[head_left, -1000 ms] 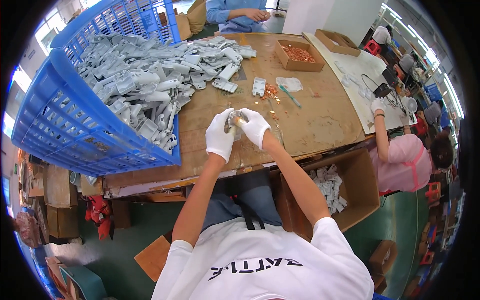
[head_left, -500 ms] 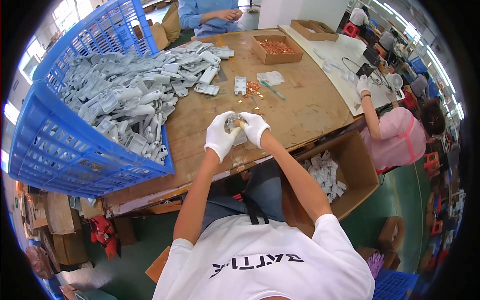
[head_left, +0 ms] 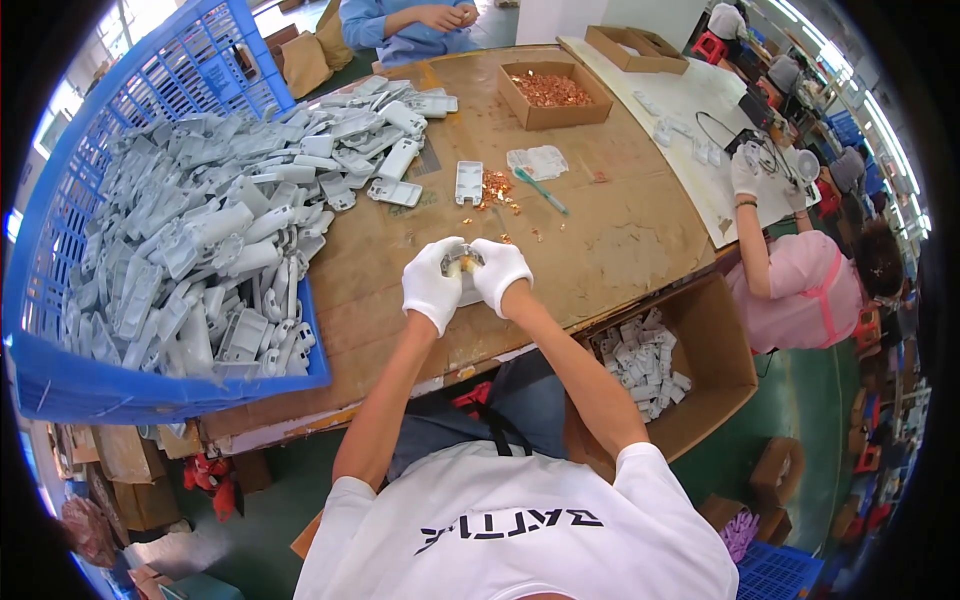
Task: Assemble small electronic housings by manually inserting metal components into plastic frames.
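Observation:
My left hand (head_left: pixel 431 285) and my right hand (head_left: pixel 498 273), both in white gloves, are closed together on one small grey plastic part (head_left: pixel 463 264) held just above the wooden table (head_left: pixel 620 240). Most of the part is hidden by my fingers. A loose pile of small copper pieces (head_left: pixel 495 187) lies on the table just beyond my hands, beside another grey part (head_left: pixel 468 182) and a teal-handled tool (head_left: pixel 542 190).
A big blue crate (head_left: pixel 120 380) tipped on its side spills several grey plastic parts (head_left: pixel 230 240) at my left. A cardboard tray of copper pieces (head_left: pixel 555 93) sits farther back. A carton with finished parts (head_left: pixel 645 360) stands below the table edge at right. A person in pink (head_left: pixel 800 290) works on the right.
My hands stay together on the grey part, shifting only slightly; the view has swung a little, so the table and crate sit differently in the picture.

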Tool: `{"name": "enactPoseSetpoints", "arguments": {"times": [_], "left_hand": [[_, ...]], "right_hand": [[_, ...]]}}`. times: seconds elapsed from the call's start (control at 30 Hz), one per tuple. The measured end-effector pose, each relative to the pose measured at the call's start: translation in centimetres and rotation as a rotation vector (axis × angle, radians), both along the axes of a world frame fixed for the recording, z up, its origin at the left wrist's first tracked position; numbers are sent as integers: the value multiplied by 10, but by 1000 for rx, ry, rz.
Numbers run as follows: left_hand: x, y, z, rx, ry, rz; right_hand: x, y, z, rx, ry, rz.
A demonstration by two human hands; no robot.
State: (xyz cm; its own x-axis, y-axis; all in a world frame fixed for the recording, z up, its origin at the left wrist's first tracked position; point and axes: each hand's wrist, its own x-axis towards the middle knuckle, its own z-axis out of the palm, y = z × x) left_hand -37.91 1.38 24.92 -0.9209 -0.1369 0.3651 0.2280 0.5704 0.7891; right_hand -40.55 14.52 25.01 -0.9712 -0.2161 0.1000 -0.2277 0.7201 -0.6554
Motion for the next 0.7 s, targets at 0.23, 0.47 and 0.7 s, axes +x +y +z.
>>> {"name": "enactPoseSetpoints", "arguments": {"times": [0.23, 0.47, 0.7], "left_hand": [[-4, -1, 2, 107, -23, 0], [-1, 0, 14, 147, 6, 70], [5, -10, 16, 57, 34, 12]], "right_hand": [[-9, 1, 4, -193, -46, 71], [-5, 11, 0, -595, -127, 335], [25, -2, 17, -267, -121, 166]]}}
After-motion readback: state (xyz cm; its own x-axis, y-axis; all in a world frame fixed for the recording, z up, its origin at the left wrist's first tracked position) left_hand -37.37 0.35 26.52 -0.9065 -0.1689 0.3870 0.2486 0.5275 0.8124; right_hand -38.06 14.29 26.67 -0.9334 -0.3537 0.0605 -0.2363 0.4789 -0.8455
